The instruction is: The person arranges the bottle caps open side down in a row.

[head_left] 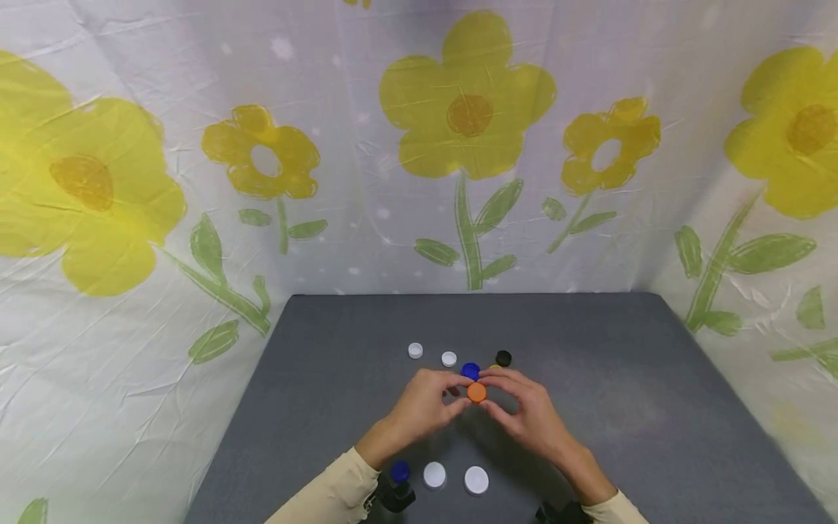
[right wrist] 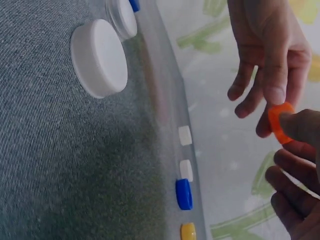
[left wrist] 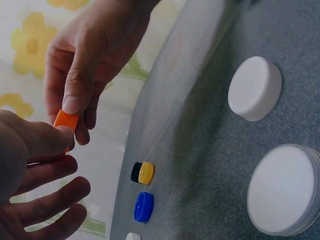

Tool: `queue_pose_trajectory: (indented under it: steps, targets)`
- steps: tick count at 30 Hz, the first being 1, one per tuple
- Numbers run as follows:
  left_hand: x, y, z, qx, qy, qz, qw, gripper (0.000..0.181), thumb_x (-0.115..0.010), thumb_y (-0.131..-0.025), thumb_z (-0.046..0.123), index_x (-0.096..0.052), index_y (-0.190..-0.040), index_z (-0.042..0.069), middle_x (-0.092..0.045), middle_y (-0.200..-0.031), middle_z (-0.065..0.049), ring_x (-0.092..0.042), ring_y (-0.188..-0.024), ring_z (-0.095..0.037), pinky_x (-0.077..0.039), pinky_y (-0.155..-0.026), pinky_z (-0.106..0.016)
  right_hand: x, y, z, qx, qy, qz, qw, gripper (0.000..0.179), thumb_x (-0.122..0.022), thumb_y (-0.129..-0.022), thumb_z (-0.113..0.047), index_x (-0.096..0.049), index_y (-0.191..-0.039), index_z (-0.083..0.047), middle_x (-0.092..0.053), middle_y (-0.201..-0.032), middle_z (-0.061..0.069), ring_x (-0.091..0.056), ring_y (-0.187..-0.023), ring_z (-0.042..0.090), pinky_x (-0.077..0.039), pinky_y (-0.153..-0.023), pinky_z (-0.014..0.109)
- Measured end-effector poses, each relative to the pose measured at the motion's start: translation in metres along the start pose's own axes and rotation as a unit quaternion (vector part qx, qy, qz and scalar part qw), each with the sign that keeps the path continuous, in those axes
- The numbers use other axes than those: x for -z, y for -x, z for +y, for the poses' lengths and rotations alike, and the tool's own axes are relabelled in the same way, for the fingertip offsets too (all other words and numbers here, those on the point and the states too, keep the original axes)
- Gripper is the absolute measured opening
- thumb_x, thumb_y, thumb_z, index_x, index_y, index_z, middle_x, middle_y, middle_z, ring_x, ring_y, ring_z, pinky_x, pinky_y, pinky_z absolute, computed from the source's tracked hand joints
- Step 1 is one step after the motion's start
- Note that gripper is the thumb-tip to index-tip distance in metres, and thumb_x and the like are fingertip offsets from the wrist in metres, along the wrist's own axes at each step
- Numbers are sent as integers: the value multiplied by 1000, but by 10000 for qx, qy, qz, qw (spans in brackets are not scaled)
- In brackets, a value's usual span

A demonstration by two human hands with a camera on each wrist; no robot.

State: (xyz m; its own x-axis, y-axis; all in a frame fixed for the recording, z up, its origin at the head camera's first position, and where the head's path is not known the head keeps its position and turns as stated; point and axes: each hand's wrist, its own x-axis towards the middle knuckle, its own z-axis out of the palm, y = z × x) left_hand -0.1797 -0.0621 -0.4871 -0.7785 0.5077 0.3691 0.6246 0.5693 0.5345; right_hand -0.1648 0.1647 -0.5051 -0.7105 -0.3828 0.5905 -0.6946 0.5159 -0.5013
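Note:
An orange bottle cap (head_left: 476, 392) is held up above the table between both hands. My left hand (head_left: 420, 405) pinches one side of it with thumb and forefinger, its other fingers spread in the left wrist view. From the opposite side my right hand (head_left: 529, 415) pinches the same cap, also by thumb and fingertips. Just beyond the hands lie a blue cap (head_left: 470, 370), a yellow cap (left wrist: 146, 173) mostly hidden in the head view, and a black cap (head_left: 503, 358). Something small and dark brown (head_left: 453, 391) shows past the left fingers.
Two small white caps (head_left: 415, 351) lie farther back on the grey table (head_left: 655, 407). Nearer my body are a larger white lid (head_left: 434, 475), a second white lid (head_left: 476, 480) and a dark blue cap (head_left: 400, 471) by the left wrist. A flowered curtain (head_left: 366, 218) hangs around the table.

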Motion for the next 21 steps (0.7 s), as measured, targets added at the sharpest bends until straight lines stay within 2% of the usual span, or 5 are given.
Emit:
queue_pose_trajectory:
  steps: [3, 6, 9, 15, 21]
  targets:
    - [-3, -1, 3, -262, -561, 20, 9981, 27, -81, -85, 26, -77, -110, 20, -78, -95, 3, -70, -79, -8, -51, -66, -19, 5, 2, 0, -78, 156, -120, 9998, 35, -84, -82, -23, -74, -115, -18, -70, -122, -1, -64, -118, 19, -45, -105, 25]
    - [-6, -2, 9, -387, -884, -182, 9952, 25, -80, -86, 31, -77, -110, 23, -77, -94, 5, -70, -81, -8, -51, -65, -20, 13, 3, 1, -135, 304, -347, 9988, 34, -86, -80, -23, -75, -112, -20, -71, -119, -3, -65, -115, 15, -52, -97, 36]
    - [-10, -4, 15, -440, -1017, -485, 9927, 25, -78, -87, 35, -77, -110, 24, -77, -95, 7, -70, -82, -7, -52, -64, -20, 22, 6, 2, -159, 386, -654, 9970, 31, -86, -79, -22, -75, -108, -23, -71, -116, -5, -65, -113, 13, -54, -91, 42]
    - [-18, -9, 23, -662, -1050, -1052, 9867, 25, -78, -87, 37, -78, -109, 24, -76, -98, 13, -67, -79, -3, -48, -60, -17, 38, 15, 2, -290, 474, -1236, 9908, 26, -85, -78, -20, -75, -102, -26, -70, -114, -10, -66, -109, 15, -56, -88, 45]
    - [-32, -14, 32, -939, -1345, -1478, 9753, 23, -79, -85, 41, -79, -105, 29, -76, -94, 16, -60, -72, 4, -48, -58, -20, 49, 26, 2, -532, 556, -1766, 9813, 26, -84, -79, -21, -74, -100, -32, -67, -123, -8, -64, -112, 19, -55, -87, 46]
